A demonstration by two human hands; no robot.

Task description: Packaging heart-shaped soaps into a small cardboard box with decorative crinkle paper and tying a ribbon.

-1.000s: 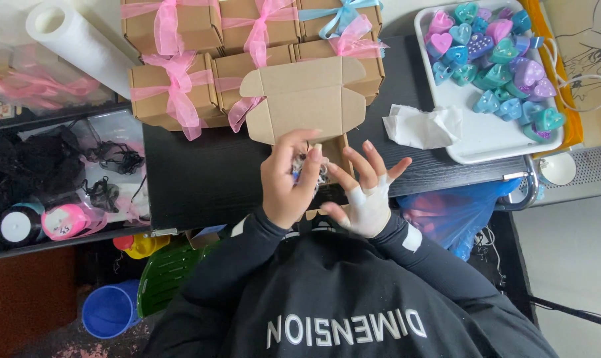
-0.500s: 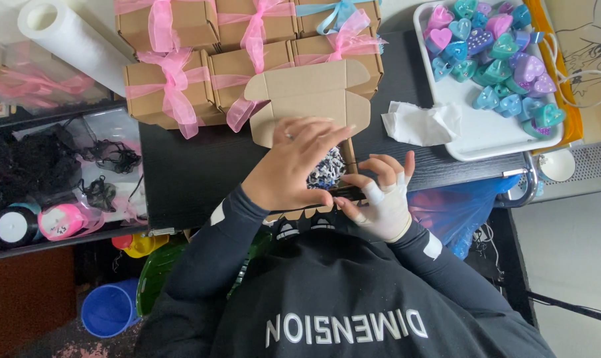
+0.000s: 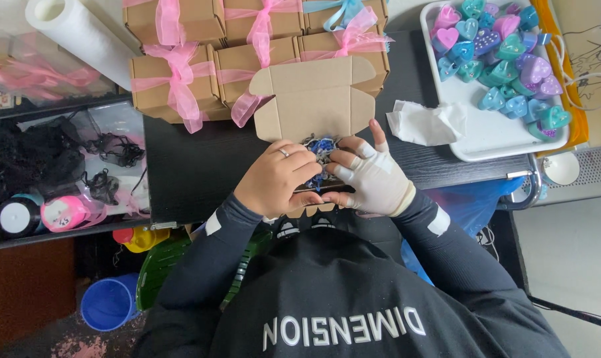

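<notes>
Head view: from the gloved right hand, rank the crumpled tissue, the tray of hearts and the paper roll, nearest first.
1. crumpled tissue, just up and right of the right hand
2. tray, upper right
3. paper roll, upper left corner

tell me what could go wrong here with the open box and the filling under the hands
1. Both the left hand and right hand press blue and grey filling into the open box; loose shreds could spill onto the black table.
2. The box's raised lid might bump the ribboned boxes behind it.
</notes>
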